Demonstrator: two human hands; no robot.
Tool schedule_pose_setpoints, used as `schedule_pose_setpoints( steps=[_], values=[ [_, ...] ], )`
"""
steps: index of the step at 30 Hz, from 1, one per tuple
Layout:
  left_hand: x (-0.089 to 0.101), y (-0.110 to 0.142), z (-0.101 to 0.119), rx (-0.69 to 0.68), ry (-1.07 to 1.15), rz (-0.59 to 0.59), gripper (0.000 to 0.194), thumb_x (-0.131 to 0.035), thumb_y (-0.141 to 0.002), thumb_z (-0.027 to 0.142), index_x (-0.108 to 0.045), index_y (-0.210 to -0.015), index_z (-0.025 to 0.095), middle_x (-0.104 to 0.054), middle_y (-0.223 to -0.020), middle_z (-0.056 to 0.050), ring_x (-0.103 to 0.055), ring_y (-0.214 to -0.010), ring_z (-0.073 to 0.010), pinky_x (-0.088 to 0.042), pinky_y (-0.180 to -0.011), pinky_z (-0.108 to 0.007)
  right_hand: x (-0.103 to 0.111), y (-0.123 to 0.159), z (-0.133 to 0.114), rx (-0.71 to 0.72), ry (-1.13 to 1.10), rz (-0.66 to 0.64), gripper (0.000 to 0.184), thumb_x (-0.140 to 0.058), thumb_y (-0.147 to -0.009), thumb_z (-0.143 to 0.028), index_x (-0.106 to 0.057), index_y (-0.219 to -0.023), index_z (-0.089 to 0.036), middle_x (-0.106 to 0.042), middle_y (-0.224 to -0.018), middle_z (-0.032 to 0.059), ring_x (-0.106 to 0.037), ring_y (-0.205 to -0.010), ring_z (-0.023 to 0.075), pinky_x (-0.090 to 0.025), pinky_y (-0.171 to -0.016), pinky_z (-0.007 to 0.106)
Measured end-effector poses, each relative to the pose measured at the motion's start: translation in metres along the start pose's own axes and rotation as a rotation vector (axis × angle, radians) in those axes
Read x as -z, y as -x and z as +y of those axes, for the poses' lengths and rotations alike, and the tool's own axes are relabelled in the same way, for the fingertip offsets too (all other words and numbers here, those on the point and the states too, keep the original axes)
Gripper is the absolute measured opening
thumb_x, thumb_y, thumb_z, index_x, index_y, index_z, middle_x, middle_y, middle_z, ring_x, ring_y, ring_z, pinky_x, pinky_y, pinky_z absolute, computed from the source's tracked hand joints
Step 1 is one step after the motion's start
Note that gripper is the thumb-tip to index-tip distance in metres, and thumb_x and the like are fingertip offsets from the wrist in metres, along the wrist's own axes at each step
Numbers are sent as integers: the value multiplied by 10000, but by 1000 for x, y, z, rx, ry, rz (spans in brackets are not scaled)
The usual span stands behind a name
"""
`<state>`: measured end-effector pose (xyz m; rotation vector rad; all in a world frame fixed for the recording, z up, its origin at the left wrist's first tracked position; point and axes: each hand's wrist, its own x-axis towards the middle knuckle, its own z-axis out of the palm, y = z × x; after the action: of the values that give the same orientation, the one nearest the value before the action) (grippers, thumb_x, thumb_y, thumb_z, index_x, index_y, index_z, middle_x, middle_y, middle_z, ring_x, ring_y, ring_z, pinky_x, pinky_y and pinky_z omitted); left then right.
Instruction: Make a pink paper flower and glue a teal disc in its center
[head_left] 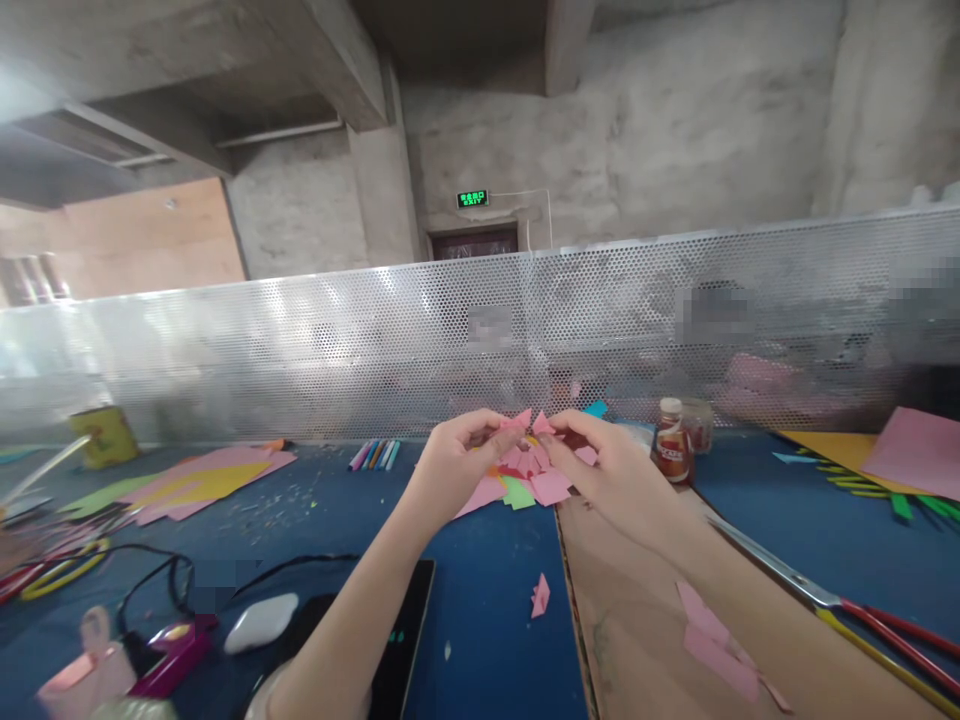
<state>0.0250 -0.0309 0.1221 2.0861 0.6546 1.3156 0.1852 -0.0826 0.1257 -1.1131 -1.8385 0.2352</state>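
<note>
Both hands meet over the far middle of the blue table, fingers pinched. My left hand (pixel 466 452) grips a small pink folded paper (pixel 516 422) by its edge. In my right hand (pixel 592 458) is another pointed bit of pink folded paper (pixel 543 424); whether the two bits are joined, I cannot tell. Below the fingers lies a heap of pink paper pieces (pixel 551 487) with a green paper piece (pixel 517 492) among them. One small pink folded piece (pixel 540 596) rests apart, nearer to me. Fingers partly hide what is held.
Scissors (pixel 817 595) with red and yellow handles lie at right, by a brown bottle (pixel 671 445). Markers (pixel 375 455) and coloured sheets (pixel 217 480) are at left. A black phone (pixel 412 630), a white case (pixel 261 622) and cables sit near my left arm. A perforated metal screen (pixel 360 350) stands behind.
</note>
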Motion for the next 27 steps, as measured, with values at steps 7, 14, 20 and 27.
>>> schedule_pose_setpoints(
  steps=[7, 14, 20, 27],
  values=[
    [2, -1, -5, 13, -89, 18, 178, -518, -794, 312, -653, -785, 195, -678, -769, -29, -605, -735, -152, -462, -679, -256, -4, -5, 7, 25, -27, -16, 170, -450, -861, -264, -571, -798, -163, -566, -694, -21, -458, -556, 60, -349, -489, 177],
    [3, -2, -10, 21, -97, -21, 184, -497, -803, 294, -640, -761, 185, -647, -722, -18, -568, -679, -139, -435, -651, -252, -6, -9, 11, -35, -50, -42, 150, -461, -852, -222, -592, -853, -148, -596, -771, -7, -505, -643, 77, -386, -575, 183],
    [3, -1, -6, 44, -222, -66, 197, -470, -811, 286, -628, -755, 182, -640, -736, -15, -557, -691, -144, -420, -627, -256, -6, -9, 16, -21, 33, -30, 197, -436, -867, -280, -582, -834, -151, -567, -698, -3, -464, -569, 86, -359, -520, 202],
    [2, 1, -7, -41, -318, -87, 241, -469, -817, 366, -651, -845, 209, -677, -797, -24, -588, -750, -158, -432, -684, -267, -9, -9, 17, 15, 74, -28, 207, -430, -872, -277, -596, -860, -155, -610, -766, 7, -535, -625, 100, -405, -571, 216]
  ],
)
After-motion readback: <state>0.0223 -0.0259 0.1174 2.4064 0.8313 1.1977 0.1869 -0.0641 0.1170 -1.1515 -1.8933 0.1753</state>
